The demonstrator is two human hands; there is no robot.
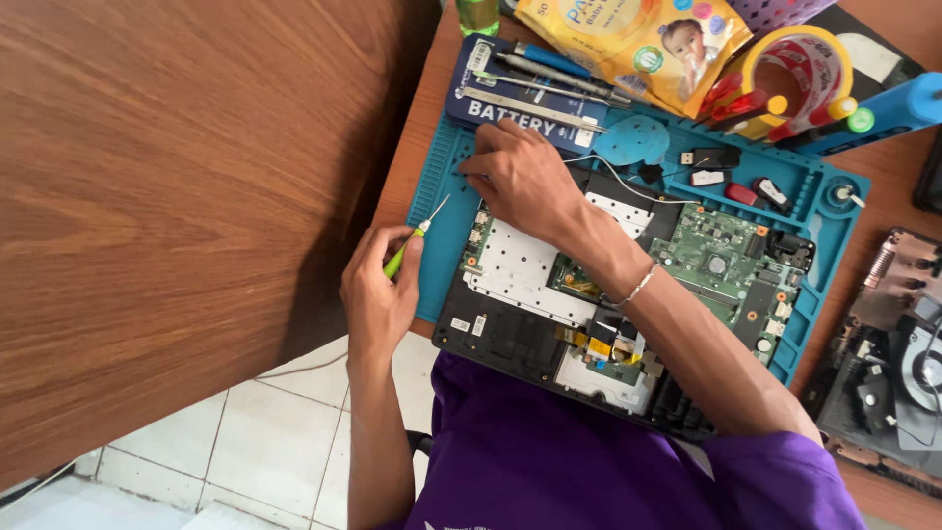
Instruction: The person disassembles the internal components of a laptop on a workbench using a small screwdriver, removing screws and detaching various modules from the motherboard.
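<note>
A blue silicone repair mat (437, 245) lies on a brown wooden worktop (888, 186) and carries an opened laptop (549, 294), its white metal plate and green circuit board (721, 257) bare. Along the mat's upper edge, toward the top of the frame, crowd a flat dark tool case (510, 103) with metal prying tools, a yellow plastic pouch (628, 39), a roll of tape (800, 59), a row of coloured screwdriver handles (775, 108) and small black parts in the mat's trays. At the far right edge lies a second opened chassis with a fan (908, 363).

The left hand (378, 294), at centre left, is closed around a small green-handled screwdriver (412, 240), held between thumb and fingers. Its long axis runs diagonally, thin metal tip pointing up and right over the left margin of the mat, handle end down-left in the palm. The tip is just short of the laptop's corner.

The right hand (520, 177) reaches across the laptop, fingers curled down and touching the mat near the case; whether it pinches anything I cannot tell. Its forearm, with a thin bracelet (638, 287), hides part of the board.

A large wooden panel (167, 216) fills the left of the frame, with white floor tiles (275, 442) below.
</note>
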